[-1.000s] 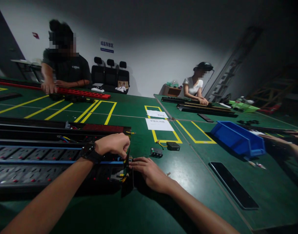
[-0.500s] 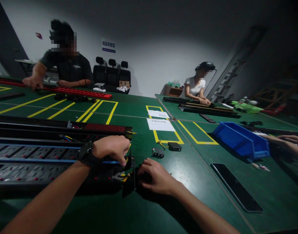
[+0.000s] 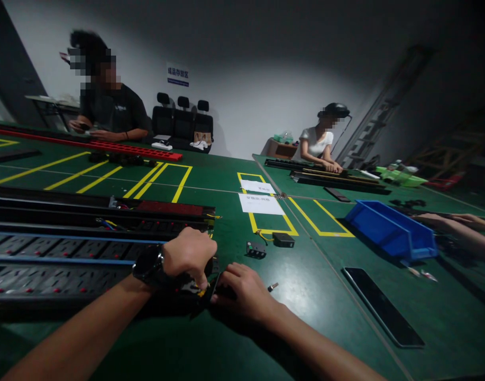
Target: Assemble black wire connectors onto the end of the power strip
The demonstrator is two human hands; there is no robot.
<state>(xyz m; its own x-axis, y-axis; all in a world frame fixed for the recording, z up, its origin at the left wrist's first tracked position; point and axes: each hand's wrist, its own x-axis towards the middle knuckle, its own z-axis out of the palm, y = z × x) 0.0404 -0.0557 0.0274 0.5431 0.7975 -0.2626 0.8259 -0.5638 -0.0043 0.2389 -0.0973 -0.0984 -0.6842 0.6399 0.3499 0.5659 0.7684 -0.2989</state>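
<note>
Black power strips [image 3: 67, 278] with rows of sockets and red dots lie side by side on the left. Over the right end of the nearest strip, my left hand [image 3: 191, 255] is curled, its fingertips down at short yellow wires [image 3: 202, 291]. What its fingers pinch is hidden. My right hand [image 3: 244, 290] closes from the right on a thin dark end plate [image 3: 215, 286] at that same strip end. Beyond my right hand lie a black socket block [image 3: 256, 250] and a small black box [image 3: 284, 239] with a yellow lead.
A small metal-tipped part [image 3: 273, 287] lies right of my right hand. Farther right are a phone [image 3: 383, 307] and a blue bin [image 3: 393, 230], with another person's arms [image 3: 460, 227] beyond. Paper labels [image 3: 262, 203] lie mid-table. Two people work across the green table [image 3: 305, 328].
My left hand has shifted slightly right and down toward the strip end. My right hand has moved left onto the end plate, uncovering the small metal-tipped part.
</note>
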